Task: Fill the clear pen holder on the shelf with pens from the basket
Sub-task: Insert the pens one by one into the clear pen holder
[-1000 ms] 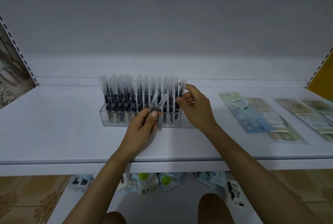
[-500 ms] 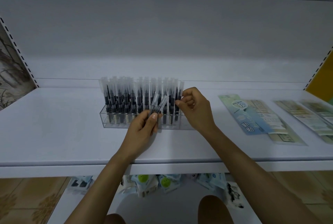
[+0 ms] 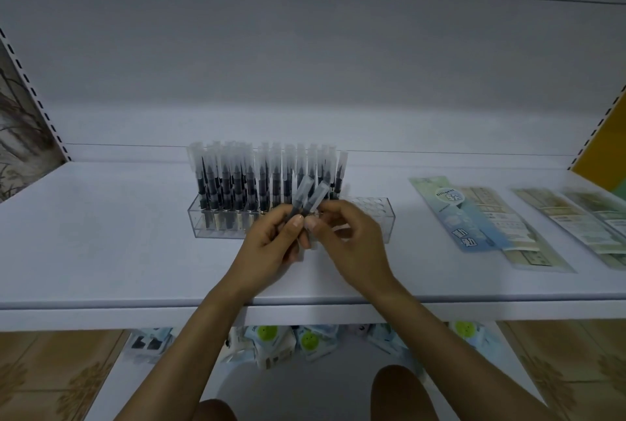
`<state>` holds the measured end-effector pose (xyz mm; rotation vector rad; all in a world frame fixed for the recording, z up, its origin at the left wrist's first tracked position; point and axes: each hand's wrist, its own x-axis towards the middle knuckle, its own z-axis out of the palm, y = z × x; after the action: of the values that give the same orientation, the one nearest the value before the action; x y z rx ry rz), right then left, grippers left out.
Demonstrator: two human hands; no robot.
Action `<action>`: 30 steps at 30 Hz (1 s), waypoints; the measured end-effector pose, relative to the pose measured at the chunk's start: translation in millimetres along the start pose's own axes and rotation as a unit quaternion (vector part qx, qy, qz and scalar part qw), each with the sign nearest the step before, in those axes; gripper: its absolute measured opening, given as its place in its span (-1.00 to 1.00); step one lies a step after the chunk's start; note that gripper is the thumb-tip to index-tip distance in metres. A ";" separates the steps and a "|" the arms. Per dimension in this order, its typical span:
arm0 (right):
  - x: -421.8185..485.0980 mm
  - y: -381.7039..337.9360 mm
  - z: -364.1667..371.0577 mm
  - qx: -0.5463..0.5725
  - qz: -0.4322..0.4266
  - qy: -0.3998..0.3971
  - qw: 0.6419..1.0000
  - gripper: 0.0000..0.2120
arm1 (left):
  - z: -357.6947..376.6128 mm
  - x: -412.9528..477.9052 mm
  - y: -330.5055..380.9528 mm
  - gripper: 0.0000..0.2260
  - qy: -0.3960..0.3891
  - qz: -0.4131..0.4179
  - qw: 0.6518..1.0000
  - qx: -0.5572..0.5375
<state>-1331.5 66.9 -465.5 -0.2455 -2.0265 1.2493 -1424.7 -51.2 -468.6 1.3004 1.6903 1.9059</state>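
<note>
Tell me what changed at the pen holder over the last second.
The right hand let go of the end pen standing in the clear pen holder, drew back toward the left hand and now pinches at the two pens held there. The left hand kept its grip on them; holder, standing pens and packets stayed put.

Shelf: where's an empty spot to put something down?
Bare shelf lies left of the pen holder, up to the side wall; a narrower strip separates holder and packets. Crowded: pens in the holder, left hand and right hand before it.
</note>
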 end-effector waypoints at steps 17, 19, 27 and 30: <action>4.5 -16.5 -7.9 0.165 0.087 0.030 0.982 -0.91 | -0.5 1.1 -6.7 -0.84 -0.021 -0.020 1.000 0.004; 16.2 -24.7 -19.8 0.227 0.093 0.081 0.966 -0.85 | 0.4 1.0 -5.4 -0.82 -0.001 -0.035 0.999 -0.015; 47.1 -22.1 -51.3 0.225 0.110 0.144 0.957 -0.87 | -2.9 0.9 -3.5 -0.76 0.064 -0.043 0.997 0.004; 48.2 -13.6 -43.0 0.204 0.119 0.135 0.962 -0.87 | -2.6 1.2 -1.3 -0.74 0.088 -0.054 0.995 -0.008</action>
<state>-1334.4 114.3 -419.7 -0.4438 -1.5007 1.6506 -1427.8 -51.7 -469.0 1.0369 1.7851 2.0169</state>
